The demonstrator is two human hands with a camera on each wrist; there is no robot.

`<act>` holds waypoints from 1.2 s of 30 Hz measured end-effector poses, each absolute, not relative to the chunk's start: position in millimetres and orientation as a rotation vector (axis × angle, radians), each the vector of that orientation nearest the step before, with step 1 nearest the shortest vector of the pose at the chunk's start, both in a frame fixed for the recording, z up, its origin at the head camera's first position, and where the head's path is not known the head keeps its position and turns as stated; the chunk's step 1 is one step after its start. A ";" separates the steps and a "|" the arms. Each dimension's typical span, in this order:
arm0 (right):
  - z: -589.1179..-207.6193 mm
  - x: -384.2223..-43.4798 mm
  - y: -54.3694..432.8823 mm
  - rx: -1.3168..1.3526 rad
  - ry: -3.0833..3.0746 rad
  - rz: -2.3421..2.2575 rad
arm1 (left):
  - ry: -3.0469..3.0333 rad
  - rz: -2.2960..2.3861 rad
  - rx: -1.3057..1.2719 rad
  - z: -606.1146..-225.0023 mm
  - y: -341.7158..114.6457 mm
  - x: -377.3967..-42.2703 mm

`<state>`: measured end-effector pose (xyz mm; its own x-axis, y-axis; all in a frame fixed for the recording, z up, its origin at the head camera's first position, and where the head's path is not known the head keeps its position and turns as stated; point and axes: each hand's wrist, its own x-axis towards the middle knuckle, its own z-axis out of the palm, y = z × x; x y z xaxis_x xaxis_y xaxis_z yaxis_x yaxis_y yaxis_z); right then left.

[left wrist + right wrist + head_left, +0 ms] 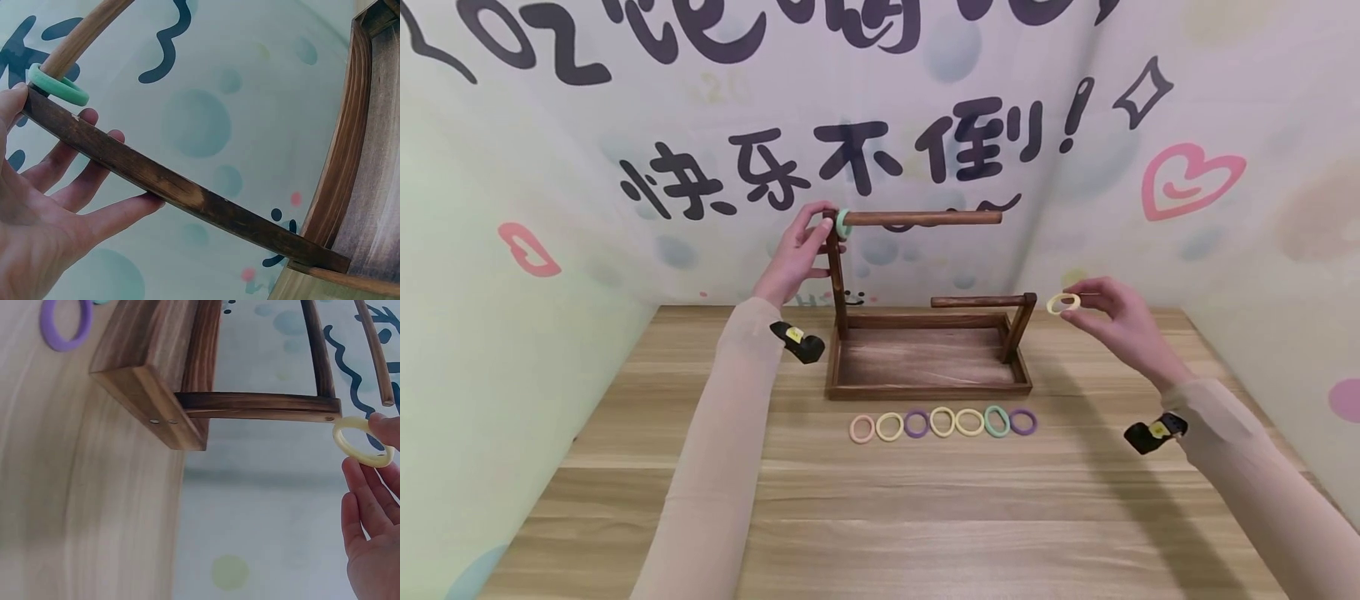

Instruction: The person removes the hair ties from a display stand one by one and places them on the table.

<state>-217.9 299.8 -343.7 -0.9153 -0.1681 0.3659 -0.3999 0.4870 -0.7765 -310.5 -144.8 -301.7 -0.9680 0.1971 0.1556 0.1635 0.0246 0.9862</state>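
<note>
My left hand (793, 254) grips the upper end of the tall post (125, 156) of a dark wooden stand, thumb at the top and fingers behind it. A green hair tie (59, 85) hangs on the upper rod (925, 218), right by that post. Out to the right, my right hand (1116, 321) pinches a pale yellow hair tie (362, 442) between thumb and fingers. It is held up beside the top corner of the short post (1019, 327), near the lower rod (977, 302).
The stand's tray base (925, 392) sits on the wood-grain table (925, 517). In front of it lies a row of several hair ties, including a pink one (853, 434), a green one (989, 421) and a purple one (1033, 423). A printed cloth (880, 150) hangs behind.
</note>
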 end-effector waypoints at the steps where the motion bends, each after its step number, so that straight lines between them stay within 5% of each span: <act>1: -346.2 -217.1 301.8 0.491 -2.498 1.400 | 2.230 2.142 0.395 -301.7 -144.8 -310.6; 36: -423.6 -183.6 318.1 0.521 -2.702 1.537 | 2.245 2.134 0.422 -301.7 -145.8 -310.7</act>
